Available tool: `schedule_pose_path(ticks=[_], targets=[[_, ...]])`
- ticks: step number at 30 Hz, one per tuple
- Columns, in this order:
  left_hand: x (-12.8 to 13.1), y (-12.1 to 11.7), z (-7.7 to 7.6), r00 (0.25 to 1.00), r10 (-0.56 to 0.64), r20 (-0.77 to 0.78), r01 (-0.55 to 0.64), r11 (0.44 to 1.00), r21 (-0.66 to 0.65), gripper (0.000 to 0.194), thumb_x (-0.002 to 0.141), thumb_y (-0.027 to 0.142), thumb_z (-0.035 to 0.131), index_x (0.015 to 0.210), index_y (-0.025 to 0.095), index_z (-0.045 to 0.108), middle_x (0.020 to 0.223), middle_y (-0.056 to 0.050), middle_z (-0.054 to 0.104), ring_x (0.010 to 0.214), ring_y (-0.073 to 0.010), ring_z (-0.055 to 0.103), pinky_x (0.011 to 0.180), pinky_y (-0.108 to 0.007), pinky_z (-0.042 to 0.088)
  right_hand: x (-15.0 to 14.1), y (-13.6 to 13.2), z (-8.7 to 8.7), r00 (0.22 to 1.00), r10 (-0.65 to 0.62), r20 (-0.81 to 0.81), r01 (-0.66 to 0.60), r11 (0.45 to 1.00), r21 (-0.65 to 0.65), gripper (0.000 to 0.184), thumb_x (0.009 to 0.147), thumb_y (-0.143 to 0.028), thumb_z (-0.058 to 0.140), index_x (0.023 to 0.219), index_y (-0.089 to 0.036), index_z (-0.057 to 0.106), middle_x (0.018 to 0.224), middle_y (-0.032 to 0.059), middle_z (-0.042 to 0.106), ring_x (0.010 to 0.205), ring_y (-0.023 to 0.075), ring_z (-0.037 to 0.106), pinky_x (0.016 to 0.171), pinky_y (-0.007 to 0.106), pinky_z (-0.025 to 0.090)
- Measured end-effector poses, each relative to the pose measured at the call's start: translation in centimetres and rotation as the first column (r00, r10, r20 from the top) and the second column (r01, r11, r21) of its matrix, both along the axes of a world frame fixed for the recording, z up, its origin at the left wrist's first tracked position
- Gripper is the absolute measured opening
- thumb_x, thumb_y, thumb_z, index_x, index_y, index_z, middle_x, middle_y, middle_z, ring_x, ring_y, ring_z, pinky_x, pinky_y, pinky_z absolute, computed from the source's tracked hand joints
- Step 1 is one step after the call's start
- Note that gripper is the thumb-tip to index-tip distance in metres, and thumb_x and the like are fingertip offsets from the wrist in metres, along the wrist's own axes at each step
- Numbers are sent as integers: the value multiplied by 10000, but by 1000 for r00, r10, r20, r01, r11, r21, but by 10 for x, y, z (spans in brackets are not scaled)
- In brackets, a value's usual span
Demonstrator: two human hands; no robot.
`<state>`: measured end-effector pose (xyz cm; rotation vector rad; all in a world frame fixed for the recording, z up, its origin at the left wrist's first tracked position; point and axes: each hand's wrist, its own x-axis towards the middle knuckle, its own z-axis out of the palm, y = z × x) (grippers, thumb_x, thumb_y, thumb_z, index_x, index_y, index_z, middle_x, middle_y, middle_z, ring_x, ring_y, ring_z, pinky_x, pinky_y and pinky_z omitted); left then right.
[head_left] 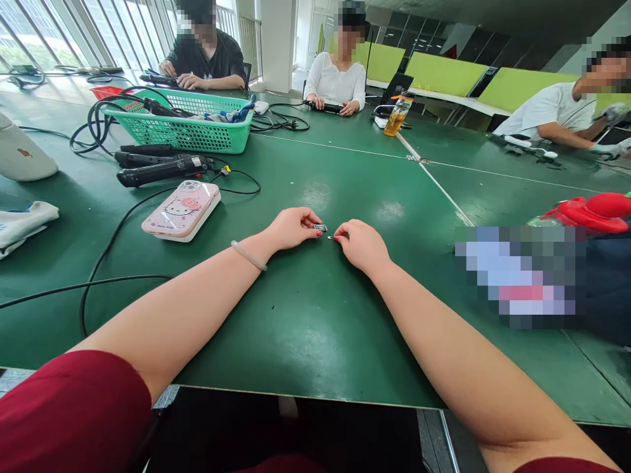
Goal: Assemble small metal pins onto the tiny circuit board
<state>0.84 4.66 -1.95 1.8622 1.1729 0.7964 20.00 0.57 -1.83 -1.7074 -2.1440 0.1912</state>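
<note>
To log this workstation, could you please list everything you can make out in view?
patterned piece: one, black-and-white, in left hand
slim piece: one, silvery, in right hand
table: one, green, beneath
pink case: one, pink-white, left of centre
dark handles: several, black, beyond pink case
basket: one, mint green, far left
cables: several, black, left side
bottle: one, amber, far side
white cloth: one, white, left edge
rounded object: one, white, left edge
red item: one, red, right side
people: three, black or white tops, across table
bracelet: one, pale, left wrist
sleeves: two, dark red, lower corners
left hand, right hand: one each, bare, centre
</note>
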Motion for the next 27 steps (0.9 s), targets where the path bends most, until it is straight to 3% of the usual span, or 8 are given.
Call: schedule_pose_path(ticks=[6,11,22,27], targets=[[-1,0,0,1000,-18,18,19,1000,-20,260,665,219,752,898,142,666,828,-70,712,734,-144,640,740,-313,510,2,0,1,996,-43,-76,50,996,80,151,869,-179,524,773,-185,640,880,35,604,760,152,535,658,288,379],[-1,-1,0,999,-45,-7,45,999,-25,268,652,247,764,883,154,666,811,-57,717,706,-140,639,697,-296,500,-6,-7,9,979,29,-200,3,987,158,155,866,-164,506,783,-186,635,887,36,619,817,160,555,733,291,411],[1,-6,7,995,-94,-35,93,995,-32,270,635,257,776,869,165,676,800,-36,709,700,-134,627,683,-283,482,-15,-7,3,987,83,-134,-64,988,143,171,890,-191,502,837,-195,665,924,34,628,850,160,570,738,284,425],[0,-4,4,996,-81,-37,80,997,-21,247,661,217,748,889,160,673,815,-40,709,715,-134,626,707,-290,483,-10,-8,6,986,80,-145,-60,988,143,172,894,-229,530,964,-197,684,964,43,636,849,161,580,735,283,427]])
